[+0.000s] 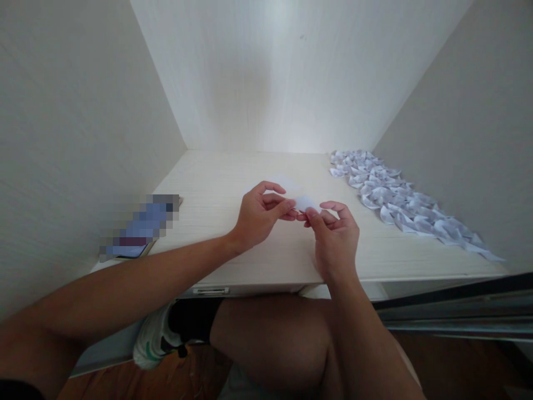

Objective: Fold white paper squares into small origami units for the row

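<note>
A small white piece of paper (305,204) is held up between my two hands, above the middle of the desk. My left hand (263,210) pinches its left end between thumb and fingers. On the right end, my right hand (335,230) grips it with the thumb on top and the fingers underneath. The fingertips of both hands nearly meet below the paper. Behind my left hand, a flat white sheet (285,182) lies on the desk. Folds in the held paper are too small to make out.
Many folded white paper pieces (400,194) lie in rows along the desk's right side. A phone (141,225), its screen blurred out, rests at the left wall. The desk (208,178) has walls on three sides. My crossed leg (270,328) is below its front edge.
</note>
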Tool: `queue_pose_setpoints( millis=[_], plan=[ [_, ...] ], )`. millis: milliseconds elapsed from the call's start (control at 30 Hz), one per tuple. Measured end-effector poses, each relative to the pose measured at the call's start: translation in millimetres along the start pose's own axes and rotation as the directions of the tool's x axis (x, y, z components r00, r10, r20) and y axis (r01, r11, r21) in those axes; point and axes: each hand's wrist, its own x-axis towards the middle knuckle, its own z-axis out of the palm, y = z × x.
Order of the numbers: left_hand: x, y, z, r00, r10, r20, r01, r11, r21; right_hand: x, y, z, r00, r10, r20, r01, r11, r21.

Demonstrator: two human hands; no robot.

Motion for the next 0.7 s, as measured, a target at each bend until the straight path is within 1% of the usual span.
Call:
queue_pose_setpoints(
  millis=[100, 167, 233, 300, 400, 567, 700],
  plan=[
    [1, 0, 1.0, 0.996, 0.04, -0.08, -0.042, 0.999, -0.02, -1, 4, 15, 0.994, -0.043, -0.1, 0.051, 0.996, 0.075],
    [1, 0, 1.4, 0.992, 0.051, -0.115, -0.054, 0.998, -0.025, -2, 5, 25, 0.984, -0.057, -0.169, 0.077, 0.99, 0.115],
    [1, 1, 1.7, 0.99, 0.052, -0.128, -0.055, 0.998, -0.018, -2, 6, 31, 0.974, -0.065, -0.218, 0.098, 0.985, 0.142],
    [0, 2, 1.9, 0.99, 0.054, -0.133, -0.056, 0.998, -0.011, -2, 6, 35, 0.969, -0.075, -0.234, 0.111, 0.983, 0.148],
    [-1, 4, 3.1, 0.985, 0.075, -0.157, -0.078, 0.997, -0.017, -3, 7, 39, 0.957, -0.115, -0.266, 0.149, 0.983, 0.111],
    [0, 5, 12.3, 0.969, 0.129, -0.212, -0.136, 0.99, -0.02, -1, 8, 45, 0.9, -0.245, -0.361, 0.248, 0.968, -0.038],
    [-1, 5, 22.2, 0.95, 0.22, -0.224, -0.225, 0.974, 0.001, 0, 6, 49, 0.874, -0.265, -0.408, 0.28, 0.96, -0.022]
  ],
)
